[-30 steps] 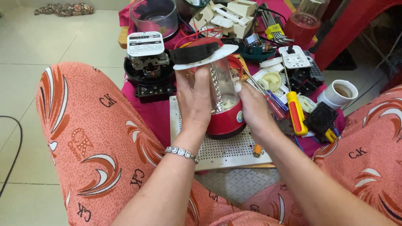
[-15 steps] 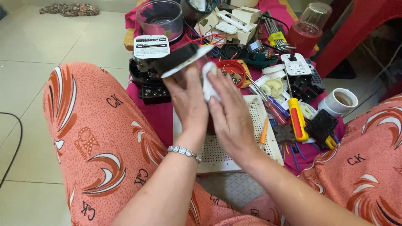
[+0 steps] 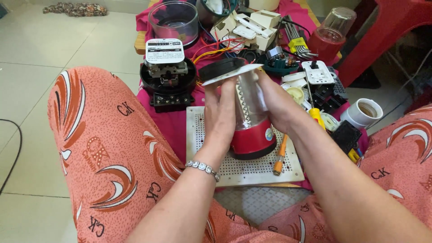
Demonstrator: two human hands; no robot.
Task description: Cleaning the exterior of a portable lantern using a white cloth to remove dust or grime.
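1. The left hand (image 3: 220,114) is closed around the clear middle of a lantern (image 3: 249,121), palm against its left side, fingers curled toward the front. A bracelet (image 3: 203,168) sits on that wrist.
2. The right hand (image 3: 279,103) grips the same clear part from the opposite side, so the lantern is clamped between both palms. This two-sided hold keeps it steady and tilted slightly left.
3. The lantern has a red base (image 3: 252,141) and a black top with a white rim (image 3: 227,72). It hangs just above a white perforated board (image 3: 243,168); whether the base touches the board cannot be told from this angle.
4. An orange-handled screwdriver (image 3: 280,157) lies on the board just right of the base, within easy reach of the right hand.
5. Behind the lantern, on the pink-covered table (image 3: 173,128), stands a black electric meter (image 3: 167,74), with a clear round bowl (image 3: 173,20) beyond it.
6. To the right lie a white switch plate (image 3: 317,73), a white cup (image 3: 363,112) and a red blender jar (image 3: 330,33), all well apart from the hands.
7. The person's knees, in orange patterned cloth, flank the work.
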